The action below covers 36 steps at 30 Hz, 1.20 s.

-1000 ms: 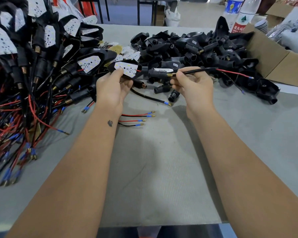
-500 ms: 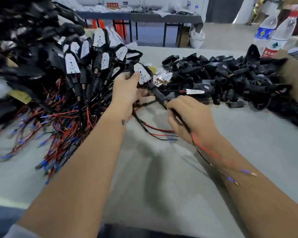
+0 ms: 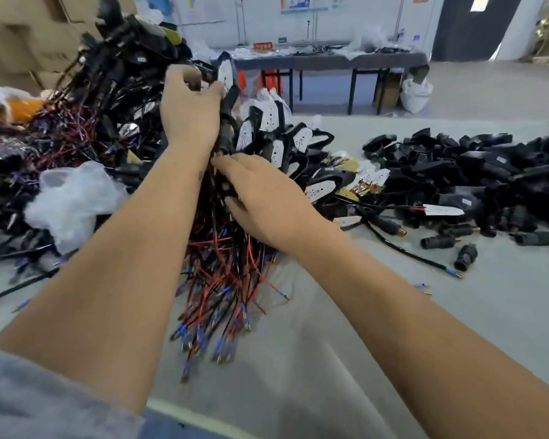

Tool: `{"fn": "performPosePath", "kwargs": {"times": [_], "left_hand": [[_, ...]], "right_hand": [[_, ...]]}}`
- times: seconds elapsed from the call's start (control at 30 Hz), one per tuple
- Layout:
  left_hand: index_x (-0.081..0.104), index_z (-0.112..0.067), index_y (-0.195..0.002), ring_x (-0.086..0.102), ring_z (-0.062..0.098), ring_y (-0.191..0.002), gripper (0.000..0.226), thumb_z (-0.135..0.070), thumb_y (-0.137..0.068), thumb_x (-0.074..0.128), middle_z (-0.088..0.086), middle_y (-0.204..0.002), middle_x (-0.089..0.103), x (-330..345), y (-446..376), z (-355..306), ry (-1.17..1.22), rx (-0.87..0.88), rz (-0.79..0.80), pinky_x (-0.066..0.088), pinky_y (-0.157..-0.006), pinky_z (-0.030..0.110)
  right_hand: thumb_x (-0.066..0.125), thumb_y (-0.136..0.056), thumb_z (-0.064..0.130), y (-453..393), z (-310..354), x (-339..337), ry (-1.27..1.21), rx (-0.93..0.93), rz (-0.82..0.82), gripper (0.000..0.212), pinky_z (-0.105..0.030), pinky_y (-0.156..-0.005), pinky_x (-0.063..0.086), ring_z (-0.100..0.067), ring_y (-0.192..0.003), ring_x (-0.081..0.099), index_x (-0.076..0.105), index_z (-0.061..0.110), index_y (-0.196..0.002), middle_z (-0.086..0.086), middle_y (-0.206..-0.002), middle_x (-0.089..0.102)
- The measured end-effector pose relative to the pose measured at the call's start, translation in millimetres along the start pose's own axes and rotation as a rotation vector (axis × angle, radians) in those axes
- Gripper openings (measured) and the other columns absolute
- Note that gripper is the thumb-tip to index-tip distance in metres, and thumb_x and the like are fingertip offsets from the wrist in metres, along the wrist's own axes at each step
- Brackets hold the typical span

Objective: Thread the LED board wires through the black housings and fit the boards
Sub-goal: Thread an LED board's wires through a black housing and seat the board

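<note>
We see the left hand (image 3: 189,112) gripping an assembled housing (image 3: 227,99) with its white LED board (image 3: 225,74), held above the wire bundle (image 3: 222,274). The right hand (image 3: 263,198) rests on the bundle's top, fingers seemingly curled round wires, though blur hides this. Right of the bundle lie empty housings (image 3: 457,172). Beyond it, a red sign (image 3: 263,45) is unreadable.
</note>
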<state>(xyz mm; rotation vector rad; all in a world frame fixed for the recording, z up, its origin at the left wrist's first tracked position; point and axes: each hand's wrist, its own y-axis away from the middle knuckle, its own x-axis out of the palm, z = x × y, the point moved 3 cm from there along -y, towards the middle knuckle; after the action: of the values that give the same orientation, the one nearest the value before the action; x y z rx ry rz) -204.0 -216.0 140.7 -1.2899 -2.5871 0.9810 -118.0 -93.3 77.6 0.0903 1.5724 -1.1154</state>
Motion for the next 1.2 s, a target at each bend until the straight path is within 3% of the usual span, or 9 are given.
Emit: {"fn": "performPosePath", "kwargs": {"times": [0.1, 0.23, 0.3, 0.43, 0.53, 0.67, 0.8, 0.93, 1.2], "left_hand": [[0.050, -0.016, -0.118, 0.059, 0.015, -0.096, 0.026, -0.017, -0.092, 0.056, -0.004, -0.103, 0.060, 16, -6, 17, -0.108, -0.007, 0.136, 0.044, -0.085, 0.025], [0.059, -0.005, -0.127, 0.039, 0.029, -0.137, 0.032, -0.014, -0.099, 0.046, 0.014, -0.153, 0.037, 41, 10, 46, -0.483, 0.112, 0.513, 0.032, -0.110, 0.034], [0.057, -0.005, -0.132, 0.026, 0.030, -0.144, 0.035, -0.016, -0.102, 0.042, 0.012, -0.162, 0.017, 44, 18, 49, -0.526, 0.141, 0.540, 0.026, -0.115, 0.039], [0.054, -0.017, -0.132, 0.008, 0.030, -0.150, 0.034, -0.026, -0.101, 0.043, 0.011, -0.162, 0.017, 43, 32, 28, -0.587, 0.117, 0.289, 0.014, -0.120, 0.045], [0.055, -0.017, -0.127, 0.014, 0.029, -0.148, 0.038, -0.012, -0.089, 0.050, 0.007, -0.152, 0.038, 52, 61, -1, -0.417, 0.199, 0.140, 0.013, -0.120, 0.040], [0.069, -0.017, -0.104, 0.043, 0.020, -0.130, 0.028, -0.008, -0.086, 0.049, -0.009, -0.118, 0.059, 97, 127, -26, -0.150, 0.212, 0.346, 0.033, -0.110, 0.034], [0.068, -0.018, -0.097, 0.055, 0.010, -0.093, 0.032, -0.001, -0.088, 0.043, -0.008, -0.103, 0.061, 148, 200, -32, 0.068, 0.032, 0.624, 0.043, -0.074, 0.013], [0.069, -0.030, -0.110, 0.028, 0.021, -0.135, 0.044, -0.003, -0.088, 0.042, -0.002, -0.154, 0.036, 190, 237, -19, -0.175, 0.068, 0.777, 0.022, -0.115, 0.031], [0.071, -0.030, -0.112, 0.032, 0.013, -0.119, 0.037, -0.013, -0.092, 0.045, -0.019, -0.130, 0.058, 181, 239, -15, -0.306, 0.231, 0.523, 0.014, -0.083, 0.026]], "right_hand": [[0.058, -0.090, 0.019, -5, -10, 18, 0.037, 0.100, 0.132, 0.067, -0.039, -0.109, 0.031, -0.033, -0.131, 0.038, 0.028, 0.012, -0.150, -0.014, -0.150, 0.035], [0.056, -0.092, 0.026, 19, -26, 20, 0.045, 0.097, 0.141, 0.046, -0.040, -0.103, 0.036, -0.029, -0.124, 0.041, 0.050, 0.015, -0.137, -0.009, -0.138, 0.044], [0.056, -0.093, 0.024, 33, -35, 15, 0.014, 0.115, 0.128, 0.035, -0.037, -0.100, 0.037, -0.027, -0.121, 0.043, 0.058, 0.015, -0.127, -0.007, -0.133, 0.048], [0.057, -0.091, 0.016, 65, -53, -1, -0.056, 0.184, 0.075, 0.026, -0.032, -0.096, 0.036, -0.025, -0.113, 0.048, 0.065, 0.012, -0.116, -0.006, -0.122, 0.056], [0.057, -0.090, 0.014, 94, -74, -12, -0.025, 0.262, 0.103, 0.024, -0.037, -0.094, 0.039, -0.027, -0.108, 0.051, 0.066, 0.011, -0.112, -0.006, -0.114, 0.059], [0.056, -0.091, 0.019, 141, -107, -25, 0.071, 0.461, 0.206, 0.034, -0.040, -0.096, 0.039, -0.030, -0.113, 0.048, 0.062, 0.015, -0.124, -0.008, -0.122, 0.055], [0.054, -0.092, 0.026, 185, -131, -38, 0.167, 0.564, 0.250, 0.035, -0.036, -0.095, 0.037, -0.031, -0.112, 0.049, 0.062, 0.015, -0.125, -0.008, -0.120, 0.057], [0.057, -0.088, 0.018, 202, -141, -49, 0.159, 0.577, 0.184, 0.019, -0.036, -0.087, 0.034, -0.034, -0.101, 0.052, 0.067, 0.008, -0.102, -0.013, -0.101, 0.063], [0.052, -0.091, 0.017, 204, -152, -49, 0.045, 0.684, 0.065, 0.020, -0.037, -0.078, 0.038, -0.028, -0.090, 0.054, 0.065, 0.007, -0.079, -0.005, -0.084, 0.061]]}}
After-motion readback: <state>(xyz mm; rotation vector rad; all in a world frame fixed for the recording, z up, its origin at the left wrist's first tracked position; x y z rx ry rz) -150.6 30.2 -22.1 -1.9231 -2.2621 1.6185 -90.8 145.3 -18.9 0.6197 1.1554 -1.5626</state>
